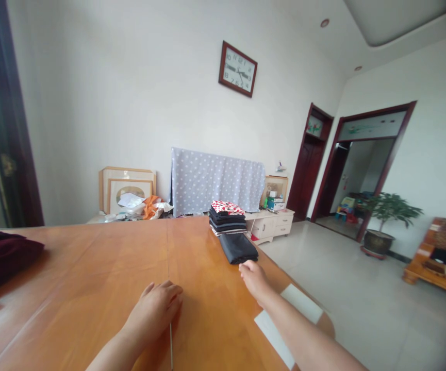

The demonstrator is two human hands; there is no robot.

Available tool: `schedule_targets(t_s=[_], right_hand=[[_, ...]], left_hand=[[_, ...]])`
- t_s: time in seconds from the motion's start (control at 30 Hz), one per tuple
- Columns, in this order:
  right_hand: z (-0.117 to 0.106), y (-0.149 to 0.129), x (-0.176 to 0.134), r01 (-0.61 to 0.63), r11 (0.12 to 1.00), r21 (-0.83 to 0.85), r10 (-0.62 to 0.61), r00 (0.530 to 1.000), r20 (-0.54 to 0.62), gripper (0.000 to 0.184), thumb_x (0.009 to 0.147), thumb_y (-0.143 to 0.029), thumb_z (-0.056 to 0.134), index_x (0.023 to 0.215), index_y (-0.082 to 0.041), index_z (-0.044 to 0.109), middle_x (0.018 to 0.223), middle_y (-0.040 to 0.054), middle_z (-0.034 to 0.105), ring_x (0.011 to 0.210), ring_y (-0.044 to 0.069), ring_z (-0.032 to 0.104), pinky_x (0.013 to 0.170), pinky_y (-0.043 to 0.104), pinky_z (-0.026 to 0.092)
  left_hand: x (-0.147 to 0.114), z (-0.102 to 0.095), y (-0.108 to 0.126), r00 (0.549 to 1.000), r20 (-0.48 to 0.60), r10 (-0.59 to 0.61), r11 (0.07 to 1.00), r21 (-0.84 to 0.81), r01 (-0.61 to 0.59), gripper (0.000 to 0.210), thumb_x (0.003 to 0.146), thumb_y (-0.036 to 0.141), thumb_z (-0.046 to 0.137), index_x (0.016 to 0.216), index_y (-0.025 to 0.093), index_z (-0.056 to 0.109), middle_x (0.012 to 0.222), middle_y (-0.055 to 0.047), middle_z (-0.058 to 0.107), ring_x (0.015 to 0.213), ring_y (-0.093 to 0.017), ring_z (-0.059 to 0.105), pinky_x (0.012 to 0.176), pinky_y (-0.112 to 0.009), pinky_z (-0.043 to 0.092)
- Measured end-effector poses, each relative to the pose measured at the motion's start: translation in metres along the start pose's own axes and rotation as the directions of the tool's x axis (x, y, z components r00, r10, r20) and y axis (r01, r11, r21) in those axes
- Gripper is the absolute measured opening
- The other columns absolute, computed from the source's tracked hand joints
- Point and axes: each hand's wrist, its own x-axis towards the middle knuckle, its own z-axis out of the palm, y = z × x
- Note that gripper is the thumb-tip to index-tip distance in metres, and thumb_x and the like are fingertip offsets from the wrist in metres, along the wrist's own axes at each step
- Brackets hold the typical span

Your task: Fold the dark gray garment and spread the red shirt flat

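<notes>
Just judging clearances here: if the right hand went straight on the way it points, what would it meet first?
Most likely the dark folded garment, lying on the near side of the stack of clothes. The right hand appears close by its near edge; whether they touch is unclear.

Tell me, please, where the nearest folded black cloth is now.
In the head view, the folded black cloth lies right of centre on the wooden table, between the stacked clothes and the right hand.
</notes>
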Motion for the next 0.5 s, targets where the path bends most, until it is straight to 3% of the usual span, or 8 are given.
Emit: schedule_targets(t_s=[0.17, 0.27, 0.37, 0.5], right_hand=[[0.038, -0.046, -0.030, 0.074, 0.995, -0.063, -0.067, 0.991, 0.115, 0.035, 0.088, -0.045, 0.053, 0.063, -0.022, 0.056, 0.063, -0.0006, 0.065, 0.061, 0.015, 0.055, 0.054, 0.025, 0.028], [0.047, -0.065, -0.043, 0.137, 0.960, -0.245, -0.095, 0.980, 0.174, 0.037, 0.090, -0.047, 0.051, 0.063, -0.022, 0.055, 0.067, 0.0017, 0.068, 0.062, 0.016, 0.057, 0.053, 0.028, 0.023], [0.051, -0.071, -0.052, 0.176, 0.895, -0.409, -0.121, 0.980, 0.157, 0.035, 0.094, -0.046, 0.046, 0.070, -0.024, 0.061, 0.077, 0.0046, 0.073, 0.070, 0.019, 0.064, 0.055, 0.029, 0.025], [0.055, -0.072, -0.057, 0.212, 0.840, -0.500, -0.177, 0.977, 0.117, 0.034, 0.096, -0.041, 0.042, 0.080, -0.025, 0.067, 0.086, 0.0069, 0.076, 0.079, 0.022, 0.070, 0.061, 0.029, 0.033]], left_hand=[[-0.003, -0.003, 0.001, 1.000, -0.014, -0.004, 1.000, 0.004, 0.004, 0.034, 0.096, 0.036, 0.038, 0.085, 0.026, 0.068, 0.094, -0.005, 0.070, 0.094, -0.022, 0.067, 0.098, -0.036, 0.041], [-0.004, -0.003, 0.002, 1.000, -0.028, -0.013, 1.000, 0.020, 0.014, 0.031, 0.095, 0.033, 0.040, 0.083, 0.025, 0.068, 0.094, -0.006, 0.070, 0.095, -0.022, 0.067, 0.095, -0.034, 0.042], [-0.003, 0.002, 0.000, 0.999, -0.043, -0.010, 0.999, 0.033, 0.011, 0.030, 0.094, 0.031, 0.041, 0.080, 0.024, 0.066, 0.092, -0.006, 0.070, 0.095, -0.022, 0.066, 0.090, -0.033, 0.043], [-0.001, 0.009, -0.006, 0.999, -0.032, -0.023, 0.999, 0.024, 0.023, 0.029, 0.093, 0.031, 0.043, 0.081, 0.023, 0.067, 0.095, -0.007, 0.070, 0.095, -0.023, 0.065, 0.085, -0.031, 0.043]])
